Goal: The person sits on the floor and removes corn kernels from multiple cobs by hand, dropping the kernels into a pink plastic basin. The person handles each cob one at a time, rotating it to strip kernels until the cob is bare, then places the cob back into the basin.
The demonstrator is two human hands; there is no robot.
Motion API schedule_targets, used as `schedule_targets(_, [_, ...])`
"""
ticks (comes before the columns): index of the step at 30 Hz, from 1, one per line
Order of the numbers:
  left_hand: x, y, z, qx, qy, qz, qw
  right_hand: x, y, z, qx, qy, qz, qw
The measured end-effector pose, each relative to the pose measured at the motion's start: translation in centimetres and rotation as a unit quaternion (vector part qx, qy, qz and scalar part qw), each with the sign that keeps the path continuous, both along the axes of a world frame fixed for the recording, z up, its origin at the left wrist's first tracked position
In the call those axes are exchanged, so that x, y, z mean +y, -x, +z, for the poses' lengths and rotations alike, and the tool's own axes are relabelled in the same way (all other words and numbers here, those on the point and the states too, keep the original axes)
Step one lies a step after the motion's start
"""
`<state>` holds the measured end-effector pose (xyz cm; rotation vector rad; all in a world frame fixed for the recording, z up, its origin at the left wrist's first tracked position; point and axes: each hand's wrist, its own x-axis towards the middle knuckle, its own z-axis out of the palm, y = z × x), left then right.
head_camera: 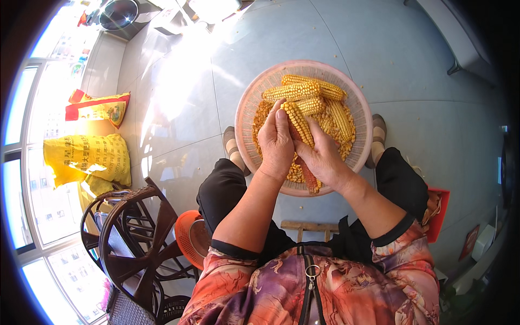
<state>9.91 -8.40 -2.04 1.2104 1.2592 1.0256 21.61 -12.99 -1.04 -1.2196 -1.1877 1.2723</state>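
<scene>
Both my hands are over a round pink plastic basket [243,122] on the floor between my feet. An ear of dried yellow corn [300,122] is held between my left hand [278,140] and my right hand [323,156], its tip pointing up and left. A reddish, mostly bare cob [307,174] slants below it, under my hands; its upper part is partly hidden, and I cannot tell whether a hand holds it. Several more ears of corn [292,92] lie at the basket's far side. Loose kernels [295,172] lie in the basket around and beneath them.
Brown woven chairs [134,227] and an orange perforated basket [189,237] stand left of my legs. Yellow printed sacks [91,158] lean near the window. A red box [440,215] is by my right knee. A wooden stool edge [308,226] shows between my legs. Stray kernels dot the tiled floor.
</scene>
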Motion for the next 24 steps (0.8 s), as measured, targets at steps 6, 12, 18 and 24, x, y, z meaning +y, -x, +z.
schedule_targets(6, [0.4, 0.1, 1.1, -0.067, 0.056, 0.018, 0.996, -0.1, -0.2, 0.0, -0.001, 0.006, 0.015, 1.0])
schedule_targets(12, [0.6, 0.5, -0.7, -0.098, 0.013, 0.023, 0.995, -0.4, 0.4, -1.0, -0.02, -0.013, 0.015, 1.0])
schedule_targets(18, [0.8, -0.2, 1.1, -0.16, 0.055, 0.076, 0.983, -0.5, 0.1, -1.9, -0.135, -0.073, -0.03, 0.988])
schedule_targets(24, [1.2, 0.1, -0.2, -0.356, 0.146, 0.053, 0.922, -0.7, 0.1, -1.1, -0.323, -0.086, -0.014, 0.942])
